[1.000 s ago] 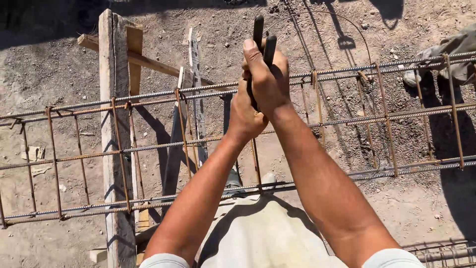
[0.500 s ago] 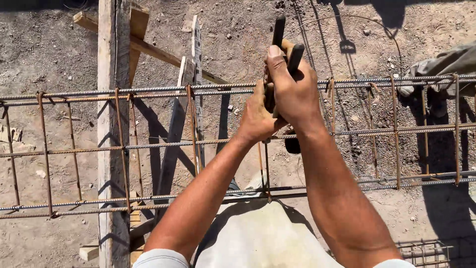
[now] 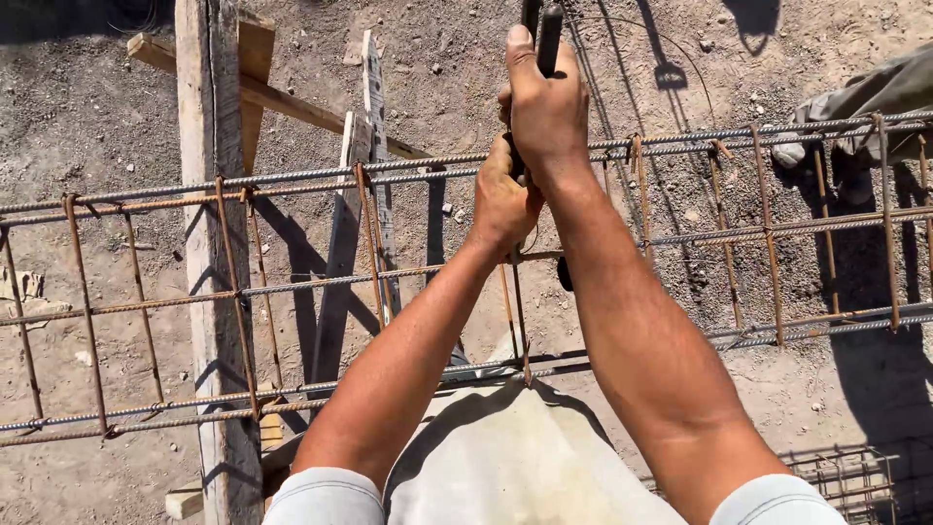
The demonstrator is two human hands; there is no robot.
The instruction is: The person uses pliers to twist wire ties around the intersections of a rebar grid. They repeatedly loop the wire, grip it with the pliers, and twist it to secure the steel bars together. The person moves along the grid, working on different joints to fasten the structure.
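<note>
A long rebar cage of rusty stirrups and ribbed bars runs left to right in front of me. My right hand grips the dark handles of a pair of pincers held upright over the cage's top bar. Just below it, my left hand is closed around the top bar and the stirrup at the same joint. The tool's jaws are hidden behind my hands.
A weathered timber post stands at the left, with wooden planks lying on the gravelly ground behind it. A person's leg shows at the upper right. A small rebar mesh lies at the lower right.
The view has shifted so my hands sit higher and further right in frame. Both hands stay on the same joint, with the pincers still upright in the right hand.
</note>
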